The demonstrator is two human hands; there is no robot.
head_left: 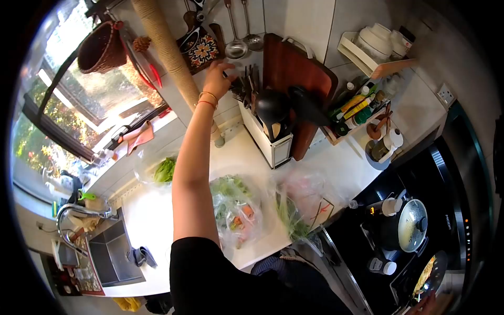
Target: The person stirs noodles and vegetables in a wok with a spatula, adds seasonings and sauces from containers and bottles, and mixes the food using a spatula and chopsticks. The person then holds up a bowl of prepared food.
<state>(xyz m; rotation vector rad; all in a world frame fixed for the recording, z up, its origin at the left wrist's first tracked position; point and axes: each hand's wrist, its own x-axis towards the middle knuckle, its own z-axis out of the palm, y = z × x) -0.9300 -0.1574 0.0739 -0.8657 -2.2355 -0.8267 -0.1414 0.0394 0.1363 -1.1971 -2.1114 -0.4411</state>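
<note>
My left hand [217,77] is raised beside the wall, fingers apart, with nothing visible in it. It is close to the cutlery [249,84] and the white utensil holder [266,137], just below a flower-patterned hanging piece [203,51]. A black ladle-like utensil [273,105] stands in the holder. At the lower right edge, my right hand [424,304] is partly cut off, its fingers closed at the near side of a frying pan [437,273]. Yellowish cooked food [423,278] lies in that pan; the grip itself is mostly hidden.
Bags of vegetables [236,210] lie on the white counter [149,210]. A lidded pot [412,226] stands on the black stove [346,239]. Cutting boards [299,68] lean behind the holder, next to a bottle rack [362,107]. The sink [113,252] is at left.
</note>
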